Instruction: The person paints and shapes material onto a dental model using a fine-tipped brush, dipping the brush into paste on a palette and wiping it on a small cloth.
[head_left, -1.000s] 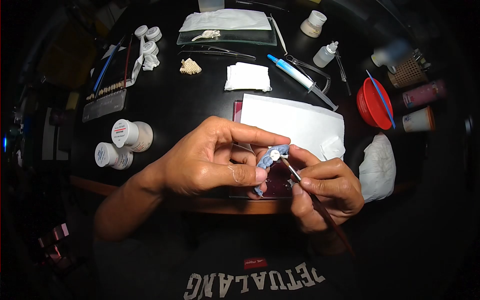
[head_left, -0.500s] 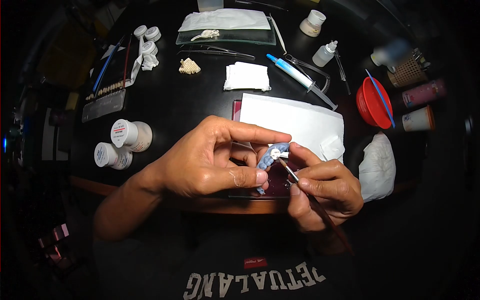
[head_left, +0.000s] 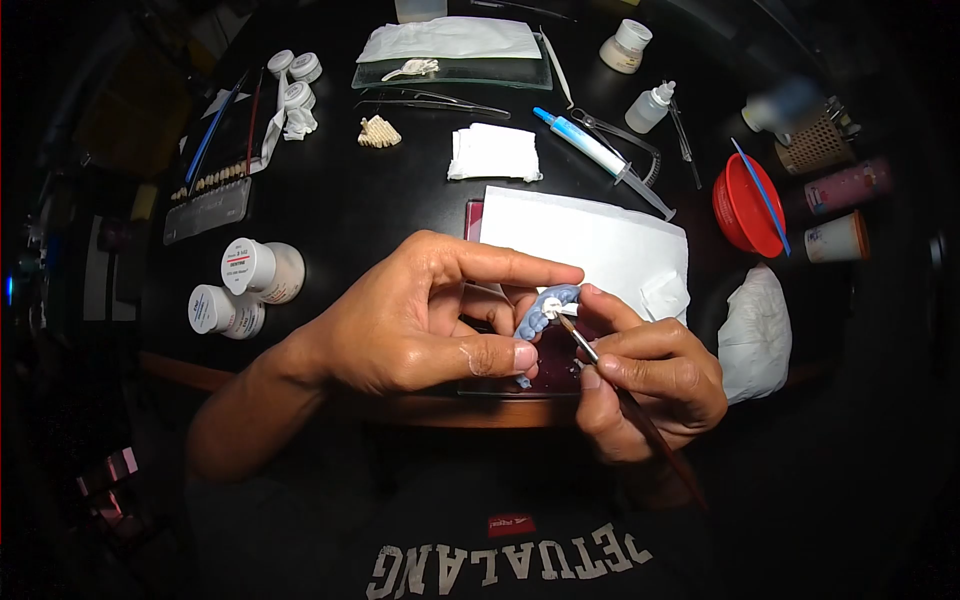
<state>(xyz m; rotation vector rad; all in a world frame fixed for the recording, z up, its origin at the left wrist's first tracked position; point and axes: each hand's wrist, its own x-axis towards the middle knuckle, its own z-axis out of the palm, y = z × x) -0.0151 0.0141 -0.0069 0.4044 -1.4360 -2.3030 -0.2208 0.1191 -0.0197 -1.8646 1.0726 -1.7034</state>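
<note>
A small, curved, blue-grey dental model (head_left: 531,325) sits between two bare hands, above a dark red board (head_left: 555,376). The left hand (head_left: 415,325), at 9 o'clock, spans the model, index finger near its 1 o'clock end and thumb at 7 o'clock. The right hand (head_left: 655,375), at 4 o'clock, is closed in a pen grip on a brush (head_left: 584,346), its tip at a white tooth (head_left: 551,307). The model looks light and stiff, the white tooth easily marred, so the outer blue-grey edges seem the safest hold
</note>
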